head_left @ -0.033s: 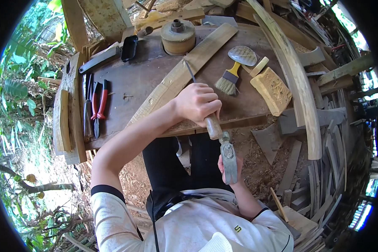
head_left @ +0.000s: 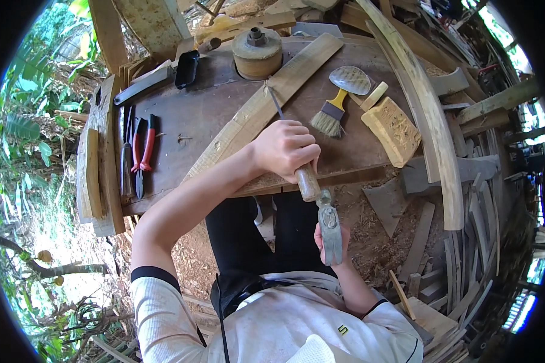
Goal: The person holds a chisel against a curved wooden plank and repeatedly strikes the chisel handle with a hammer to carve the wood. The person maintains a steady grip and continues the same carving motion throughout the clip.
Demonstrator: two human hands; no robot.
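My left hand (head_left: 286,147) is wrapped round a chisel (head_left: 308,185). Its thin metal blade slants away from me, and the tip meets a long pale wooden board (head_left: 239,128) lying diagonally on the workbench. The thick wooden handle end sticks out below my fist. My right hand (head_left: 344,241), low in front of my body, grips a hammer (head_left: 330,233). The worn grey hammer head is close to the chisel's butt; whether they touch I cannot tell. Most of the hammer's handle is hidden behind its head and my fingers.
On the workbench (head_left: 169,172) lie red-handled pliers (head_left: 144,148), a black tray (head_left: 186,69), a paintbrush (head_left: 329,118), a clear oval dish (head_left: 350,80) and a carved wooden block (head_left: 393,130). A round wooden block with a bolt (head_left: 257,54) stands behind the board. Scrap wood lies at right.
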